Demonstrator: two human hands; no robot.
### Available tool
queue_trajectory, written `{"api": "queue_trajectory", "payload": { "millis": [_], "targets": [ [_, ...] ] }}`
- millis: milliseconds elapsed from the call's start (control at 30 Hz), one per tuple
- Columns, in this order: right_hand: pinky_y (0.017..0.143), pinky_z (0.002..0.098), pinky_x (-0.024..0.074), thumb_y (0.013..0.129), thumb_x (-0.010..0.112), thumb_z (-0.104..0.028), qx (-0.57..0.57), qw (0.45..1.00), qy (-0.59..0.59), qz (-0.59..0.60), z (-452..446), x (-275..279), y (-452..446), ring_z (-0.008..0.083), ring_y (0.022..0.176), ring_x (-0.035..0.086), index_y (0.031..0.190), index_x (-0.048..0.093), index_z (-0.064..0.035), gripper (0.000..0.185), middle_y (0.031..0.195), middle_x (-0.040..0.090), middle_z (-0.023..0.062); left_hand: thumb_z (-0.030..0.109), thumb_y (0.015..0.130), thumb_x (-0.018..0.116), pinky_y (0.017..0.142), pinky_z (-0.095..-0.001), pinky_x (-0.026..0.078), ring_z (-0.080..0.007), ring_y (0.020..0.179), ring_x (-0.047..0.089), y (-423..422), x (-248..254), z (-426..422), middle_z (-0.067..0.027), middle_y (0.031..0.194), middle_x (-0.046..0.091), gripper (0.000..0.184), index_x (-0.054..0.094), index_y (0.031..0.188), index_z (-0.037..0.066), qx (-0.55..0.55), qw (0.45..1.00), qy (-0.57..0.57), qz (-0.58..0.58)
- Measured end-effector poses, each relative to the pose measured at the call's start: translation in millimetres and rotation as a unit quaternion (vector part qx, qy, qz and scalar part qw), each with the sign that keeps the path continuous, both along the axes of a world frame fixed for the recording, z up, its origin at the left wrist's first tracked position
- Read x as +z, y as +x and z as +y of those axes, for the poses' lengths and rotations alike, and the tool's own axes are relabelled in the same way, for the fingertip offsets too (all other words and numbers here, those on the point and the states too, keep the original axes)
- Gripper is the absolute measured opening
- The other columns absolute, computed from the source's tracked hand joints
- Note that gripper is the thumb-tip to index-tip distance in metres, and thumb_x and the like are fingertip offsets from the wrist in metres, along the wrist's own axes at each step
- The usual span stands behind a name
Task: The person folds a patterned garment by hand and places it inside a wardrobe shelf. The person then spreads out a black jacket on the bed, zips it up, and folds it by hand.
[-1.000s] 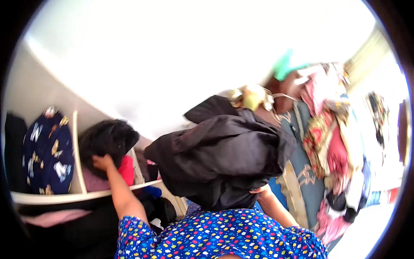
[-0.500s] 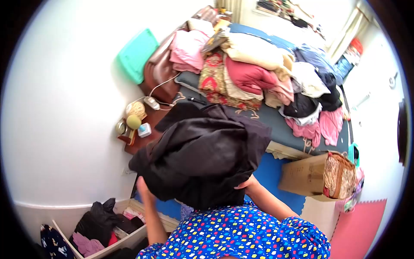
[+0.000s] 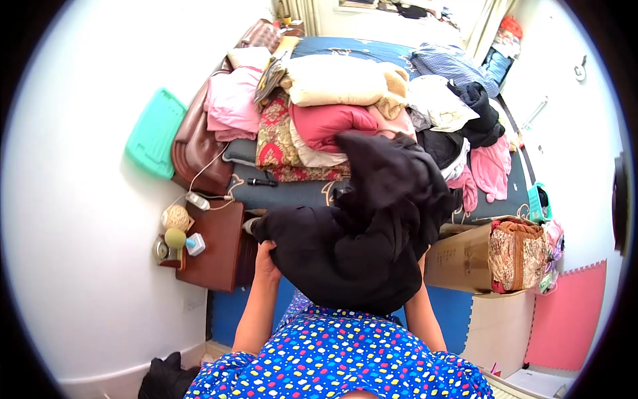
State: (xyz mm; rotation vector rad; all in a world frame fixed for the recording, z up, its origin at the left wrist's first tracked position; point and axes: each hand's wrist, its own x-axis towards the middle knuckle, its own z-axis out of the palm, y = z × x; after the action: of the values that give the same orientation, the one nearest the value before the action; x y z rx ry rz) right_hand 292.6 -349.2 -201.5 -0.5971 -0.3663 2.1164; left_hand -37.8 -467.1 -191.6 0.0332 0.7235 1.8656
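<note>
A large, crumpled black garment [image 3: 352, 253] hangs in front of my body, held up off the floor, with a loose fold flopping over its top right. Its exact kind does not show. My left hand [image 3: 267, 264] is closed on the garment's left edge. At the lower right edge, my right hand [image 3: 423, 261] grips the same garment, its fingers mostly hidden behind the cloth. Behind the bundle is the bed [image 3: 286, 193], part of which it covers.
Folded bedding, including a cream quilt [image 3: 339, 80], and piled clothes [image 3: 442, 106] lie on the bed. A brown cabinet [image 3: 212, 246] stands left; a cardboard box [image 3: 458, 263] with a patterned bundle stands right. Blue mats [image 3: 442, 316] cover the floor. Dark cloth [image 3: 166, 378] shows lower left.
My view has swung toward the right, and the open drawer of clothes at lower left has mostly left the picture. The black garment has shifted right, and my left hand now grips its edge.
</note>
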Motion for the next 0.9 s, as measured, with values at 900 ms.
{"api": "queue_trajectory", "payload": {
  "millis": [900],
  "targets": [
    [0.078, 0.0291, 0.0456, 0.091, 0.061, -0.036, -0.115, 0.891, 0.213, -0.385, 499, 72, -177, 0.0160, 0.090, 0.059, 0.122, 0.056, -0.0019, 0.046, 0.102, 0.064, 0.0039, 0.032, 0.089, 0.053, 0.100, -0.0441, 0.041, -0.0244, 0.108, 0.058, -153, 3, 358, -0.0099, 0.116, 0.063, 0.039, 0.063, 0.118, 0.009, -0.039, 0.986, -0.143, -0.070]
  ]
}}
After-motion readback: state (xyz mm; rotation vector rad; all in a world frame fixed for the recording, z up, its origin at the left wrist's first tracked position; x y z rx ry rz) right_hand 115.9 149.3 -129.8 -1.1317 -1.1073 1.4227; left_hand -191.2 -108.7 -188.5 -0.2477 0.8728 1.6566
